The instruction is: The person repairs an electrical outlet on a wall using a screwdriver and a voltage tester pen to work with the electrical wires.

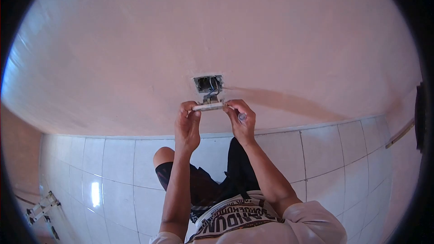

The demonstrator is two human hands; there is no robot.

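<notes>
1. Your left hand (187, 124) pinches the left end of the white switch plate (208, 106).
2. Your right hand (242, 119) grips its right end, just below the wall box (208, 83).
3. Your shirt lettering (235, 219) is upside down and unreadable.

The shirt (235, 219) bears large lettering, inverted and unreadable.

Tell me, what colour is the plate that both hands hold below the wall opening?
The plate is white; the head view, the only one, shows it.
</notes>
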